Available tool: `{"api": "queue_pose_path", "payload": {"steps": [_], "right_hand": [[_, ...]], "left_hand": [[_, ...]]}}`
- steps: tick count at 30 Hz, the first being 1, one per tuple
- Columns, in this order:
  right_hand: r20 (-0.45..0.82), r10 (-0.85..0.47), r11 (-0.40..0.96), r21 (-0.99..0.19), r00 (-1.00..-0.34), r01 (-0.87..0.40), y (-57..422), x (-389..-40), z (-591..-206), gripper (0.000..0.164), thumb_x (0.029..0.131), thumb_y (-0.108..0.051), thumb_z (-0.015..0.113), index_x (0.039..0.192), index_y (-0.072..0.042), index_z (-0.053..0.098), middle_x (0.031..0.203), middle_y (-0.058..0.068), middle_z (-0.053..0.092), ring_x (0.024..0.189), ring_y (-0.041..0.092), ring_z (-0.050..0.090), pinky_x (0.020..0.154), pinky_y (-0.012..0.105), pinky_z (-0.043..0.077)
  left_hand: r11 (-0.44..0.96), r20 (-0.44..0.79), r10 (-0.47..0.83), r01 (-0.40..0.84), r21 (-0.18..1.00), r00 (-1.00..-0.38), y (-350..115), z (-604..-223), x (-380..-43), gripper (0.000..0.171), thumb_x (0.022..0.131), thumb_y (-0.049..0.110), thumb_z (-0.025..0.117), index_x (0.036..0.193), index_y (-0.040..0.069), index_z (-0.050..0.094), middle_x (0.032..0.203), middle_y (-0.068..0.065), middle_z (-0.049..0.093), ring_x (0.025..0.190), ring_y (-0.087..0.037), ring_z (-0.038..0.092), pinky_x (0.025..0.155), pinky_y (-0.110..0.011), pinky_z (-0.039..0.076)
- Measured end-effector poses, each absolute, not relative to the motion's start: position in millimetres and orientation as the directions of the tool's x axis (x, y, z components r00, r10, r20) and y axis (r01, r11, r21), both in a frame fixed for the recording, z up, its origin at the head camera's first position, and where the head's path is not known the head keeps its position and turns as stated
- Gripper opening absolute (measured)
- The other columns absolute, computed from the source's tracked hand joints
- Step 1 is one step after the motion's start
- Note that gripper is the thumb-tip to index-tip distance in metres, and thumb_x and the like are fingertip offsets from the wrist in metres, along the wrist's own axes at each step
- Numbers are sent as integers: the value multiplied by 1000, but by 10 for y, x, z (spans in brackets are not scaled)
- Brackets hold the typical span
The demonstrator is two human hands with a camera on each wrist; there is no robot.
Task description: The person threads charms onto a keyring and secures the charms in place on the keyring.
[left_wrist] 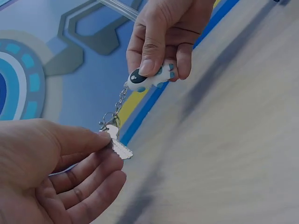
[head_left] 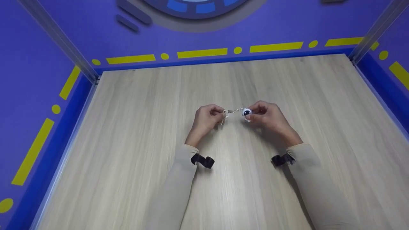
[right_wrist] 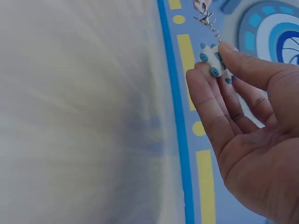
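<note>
My right hand [head_left: 268,116] pinches a small white astronaut figure [left_wrist: 154,78] with a dark visor and blue-grey details between thumb and fingers. A short metal chain [left_wrist: 122,99] runs from the figure to a ring and clasp [right_wrist: 205,18]. At the chain's other end, my left hand [head_left: 207,119] pinches a silver key [left_wrist: 122,148] by its head, its toothed blade sticking out past the fingertips. The chain stretches across the gap between both hands in the head view. Part of the key's head is covered by the left thumb and fingers.
Both hands are over a light wood-grain table [head_left: 134,134]. Blue-purple panels [head_left: 204,40] with yellow marks stand along its back and sides, joined by metal corner posts [head_left: 60,38]. Dark bands [head_left: 203,160] sit on both wrists over beige sleeves [head_left: 172,191].
</note>
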State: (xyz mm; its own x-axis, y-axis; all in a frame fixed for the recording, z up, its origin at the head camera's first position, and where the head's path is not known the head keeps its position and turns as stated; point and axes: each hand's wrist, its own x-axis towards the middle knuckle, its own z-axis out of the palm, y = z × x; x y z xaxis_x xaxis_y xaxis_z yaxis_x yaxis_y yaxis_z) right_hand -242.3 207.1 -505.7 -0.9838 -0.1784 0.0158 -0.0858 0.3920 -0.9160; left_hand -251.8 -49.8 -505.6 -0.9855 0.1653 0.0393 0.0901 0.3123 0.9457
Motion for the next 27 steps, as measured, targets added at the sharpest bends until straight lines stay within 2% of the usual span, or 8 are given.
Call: {"api": "queue_pose_path", "payload": {"steps": [7,15,20,27], "right_hand": [[-114,-189,438,-899,-975,20,2066,-2445,-5112,21,95,-1,78,115,3,70,97,14,67,77,23,66,62,26,57],[-126,-184,468,-883,-975,26,2042,-2478,-5145,19,97,-4,77,114,4,73,94,12,71,75,19,62,62,24,53],[-150,-177,486,-873,-973,46,2027,-2482,-5149,20,98,-10,78,113,2,75,98,11,74,78,18,62,63,25,51],[-161,-136,539,-840,-977,64,2036,-2479,-5142,23,99,-15,77,116,0,77,102,11,74,75,18,58,61,24,48]], "left_hand": [[367,-1,92,33,930,-996,-408,-5179,-2574,10,90,-3,78,100,0,79,80,-1,73,63,-8,62,56,-19,50],[393,5,90,40,919,-996,-372,-5265,-2598,16,92,-4,76,108,-5,77,83,-5,76,59,-6,63,55,-18,53],[458,39,91,76,886,-995,-363,-5274,-2595,11,92,-1,77,102,-3,80,80,-4,75,57,-5,62,54,-17,49],[538,83,67,106,836,-994,-333,-5288,-2608,8,89,1,79,96,1,81,81,-2,75,67,-6,63,62,-19,48]]}}
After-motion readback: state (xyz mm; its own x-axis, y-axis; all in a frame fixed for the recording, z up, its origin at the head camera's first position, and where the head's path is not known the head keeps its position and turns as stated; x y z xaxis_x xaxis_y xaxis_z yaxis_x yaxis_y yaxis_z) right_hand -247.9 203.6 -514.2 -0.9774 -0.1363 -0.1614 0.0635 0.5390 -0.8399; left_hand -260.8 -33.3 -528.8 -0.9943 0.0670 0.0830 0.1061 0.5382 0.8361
